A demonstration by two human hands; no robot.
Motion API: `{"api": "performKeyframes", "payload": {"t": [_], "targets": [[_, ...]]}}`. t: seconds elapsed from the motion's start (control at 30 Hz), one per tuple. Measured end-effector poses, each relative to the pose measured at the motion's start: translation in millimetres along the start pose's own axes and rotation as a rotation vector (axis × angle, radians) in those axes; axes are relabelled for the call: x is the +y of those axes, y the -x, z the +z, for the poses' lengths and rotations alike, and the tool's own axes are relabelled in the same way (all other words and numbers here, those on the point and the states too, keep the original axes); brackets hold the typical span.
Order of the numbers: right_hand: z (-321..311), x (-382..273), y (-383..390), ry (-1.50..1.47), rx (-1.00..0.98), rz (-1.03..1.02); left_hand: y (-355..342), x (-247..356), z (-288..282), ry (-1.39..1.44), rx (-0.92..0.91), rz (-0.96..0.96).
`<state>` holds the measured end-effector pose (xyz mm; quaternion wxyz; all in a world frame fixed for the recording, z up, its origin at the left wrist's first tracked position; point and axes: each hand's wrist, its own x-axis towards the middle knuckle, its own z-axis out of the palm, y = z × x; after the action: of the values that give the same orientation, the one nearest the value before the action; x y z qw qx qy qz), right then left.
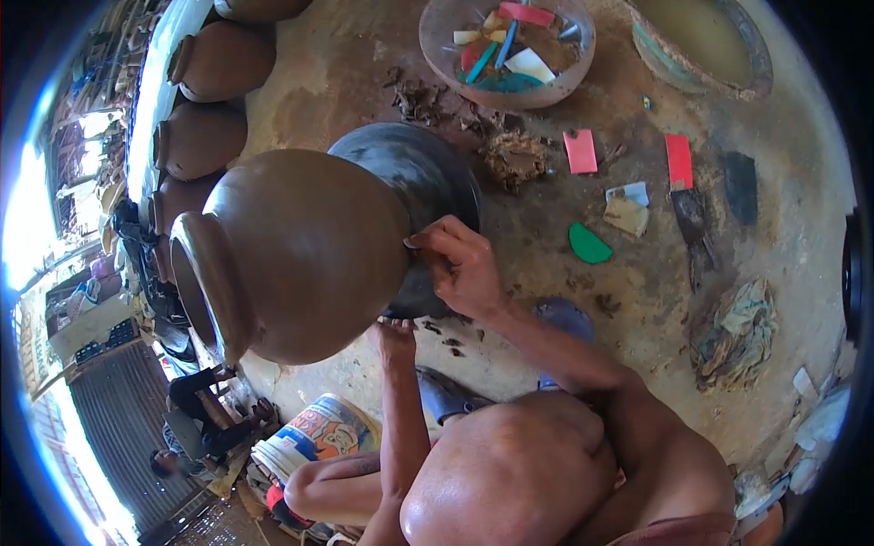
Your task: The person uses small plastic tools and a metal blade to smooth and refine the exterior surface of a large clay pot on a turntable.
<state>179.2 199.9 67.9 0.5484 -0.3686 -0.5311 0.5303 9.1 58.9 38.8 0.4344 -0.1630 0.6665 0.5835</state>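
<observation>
A large brown clay pot (309,246) with a thick rolled rim stands on a dark round wheel (437,177). My right hand (460,268) is at the pot's lower side, just above the wheel. Its fingers are bent together, with the fingertips against the clay; anything between them is too small to make out. Close to the pot's near side and the wheel's edge is my left hand (394,337). The pot partly covers its fingers, so their grip does not show.
Several similar pots (208,138) line the left. Beyond the wheel are a clear bowl (432,68) of coloured scrapers and a basin (760,68) of murky water. Scraper pieces and a crumpled cloth (737,332) lie right. A bucket (319,432) and seated person (196,428) are lower left.
</observation>
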Motion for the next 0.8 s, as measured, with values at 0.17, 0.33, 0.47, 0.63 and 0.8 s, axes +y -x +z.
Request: {"api": "performKeyframes", "payload": {"t": [0.17, 0.33, 0.47, 0.63, 0.8], "targets": [[-6, 1, 7, 0.034, -0.014, 0.022, 38, -62, 30, -0.098, -0.121, -0.215], [-12, -6, 5, 0.023, 0.012, 0.015, 26, -29, 23, -0.053, -0.055, -0.099], [-15, 3, 6, 0.069, 0.048, 0.005, 4, -1, 37, -0.076, 0.089, 0.072], [-7, -2, 7, 0.048, 0.047, -0.020, -46, 22, -1, -0.209, -0.408, 0.276], [-10, -2, 14, 0.026, 0.053, -0.025, -60, 22, -12, -0.241, -0.478, 0.300]]}}
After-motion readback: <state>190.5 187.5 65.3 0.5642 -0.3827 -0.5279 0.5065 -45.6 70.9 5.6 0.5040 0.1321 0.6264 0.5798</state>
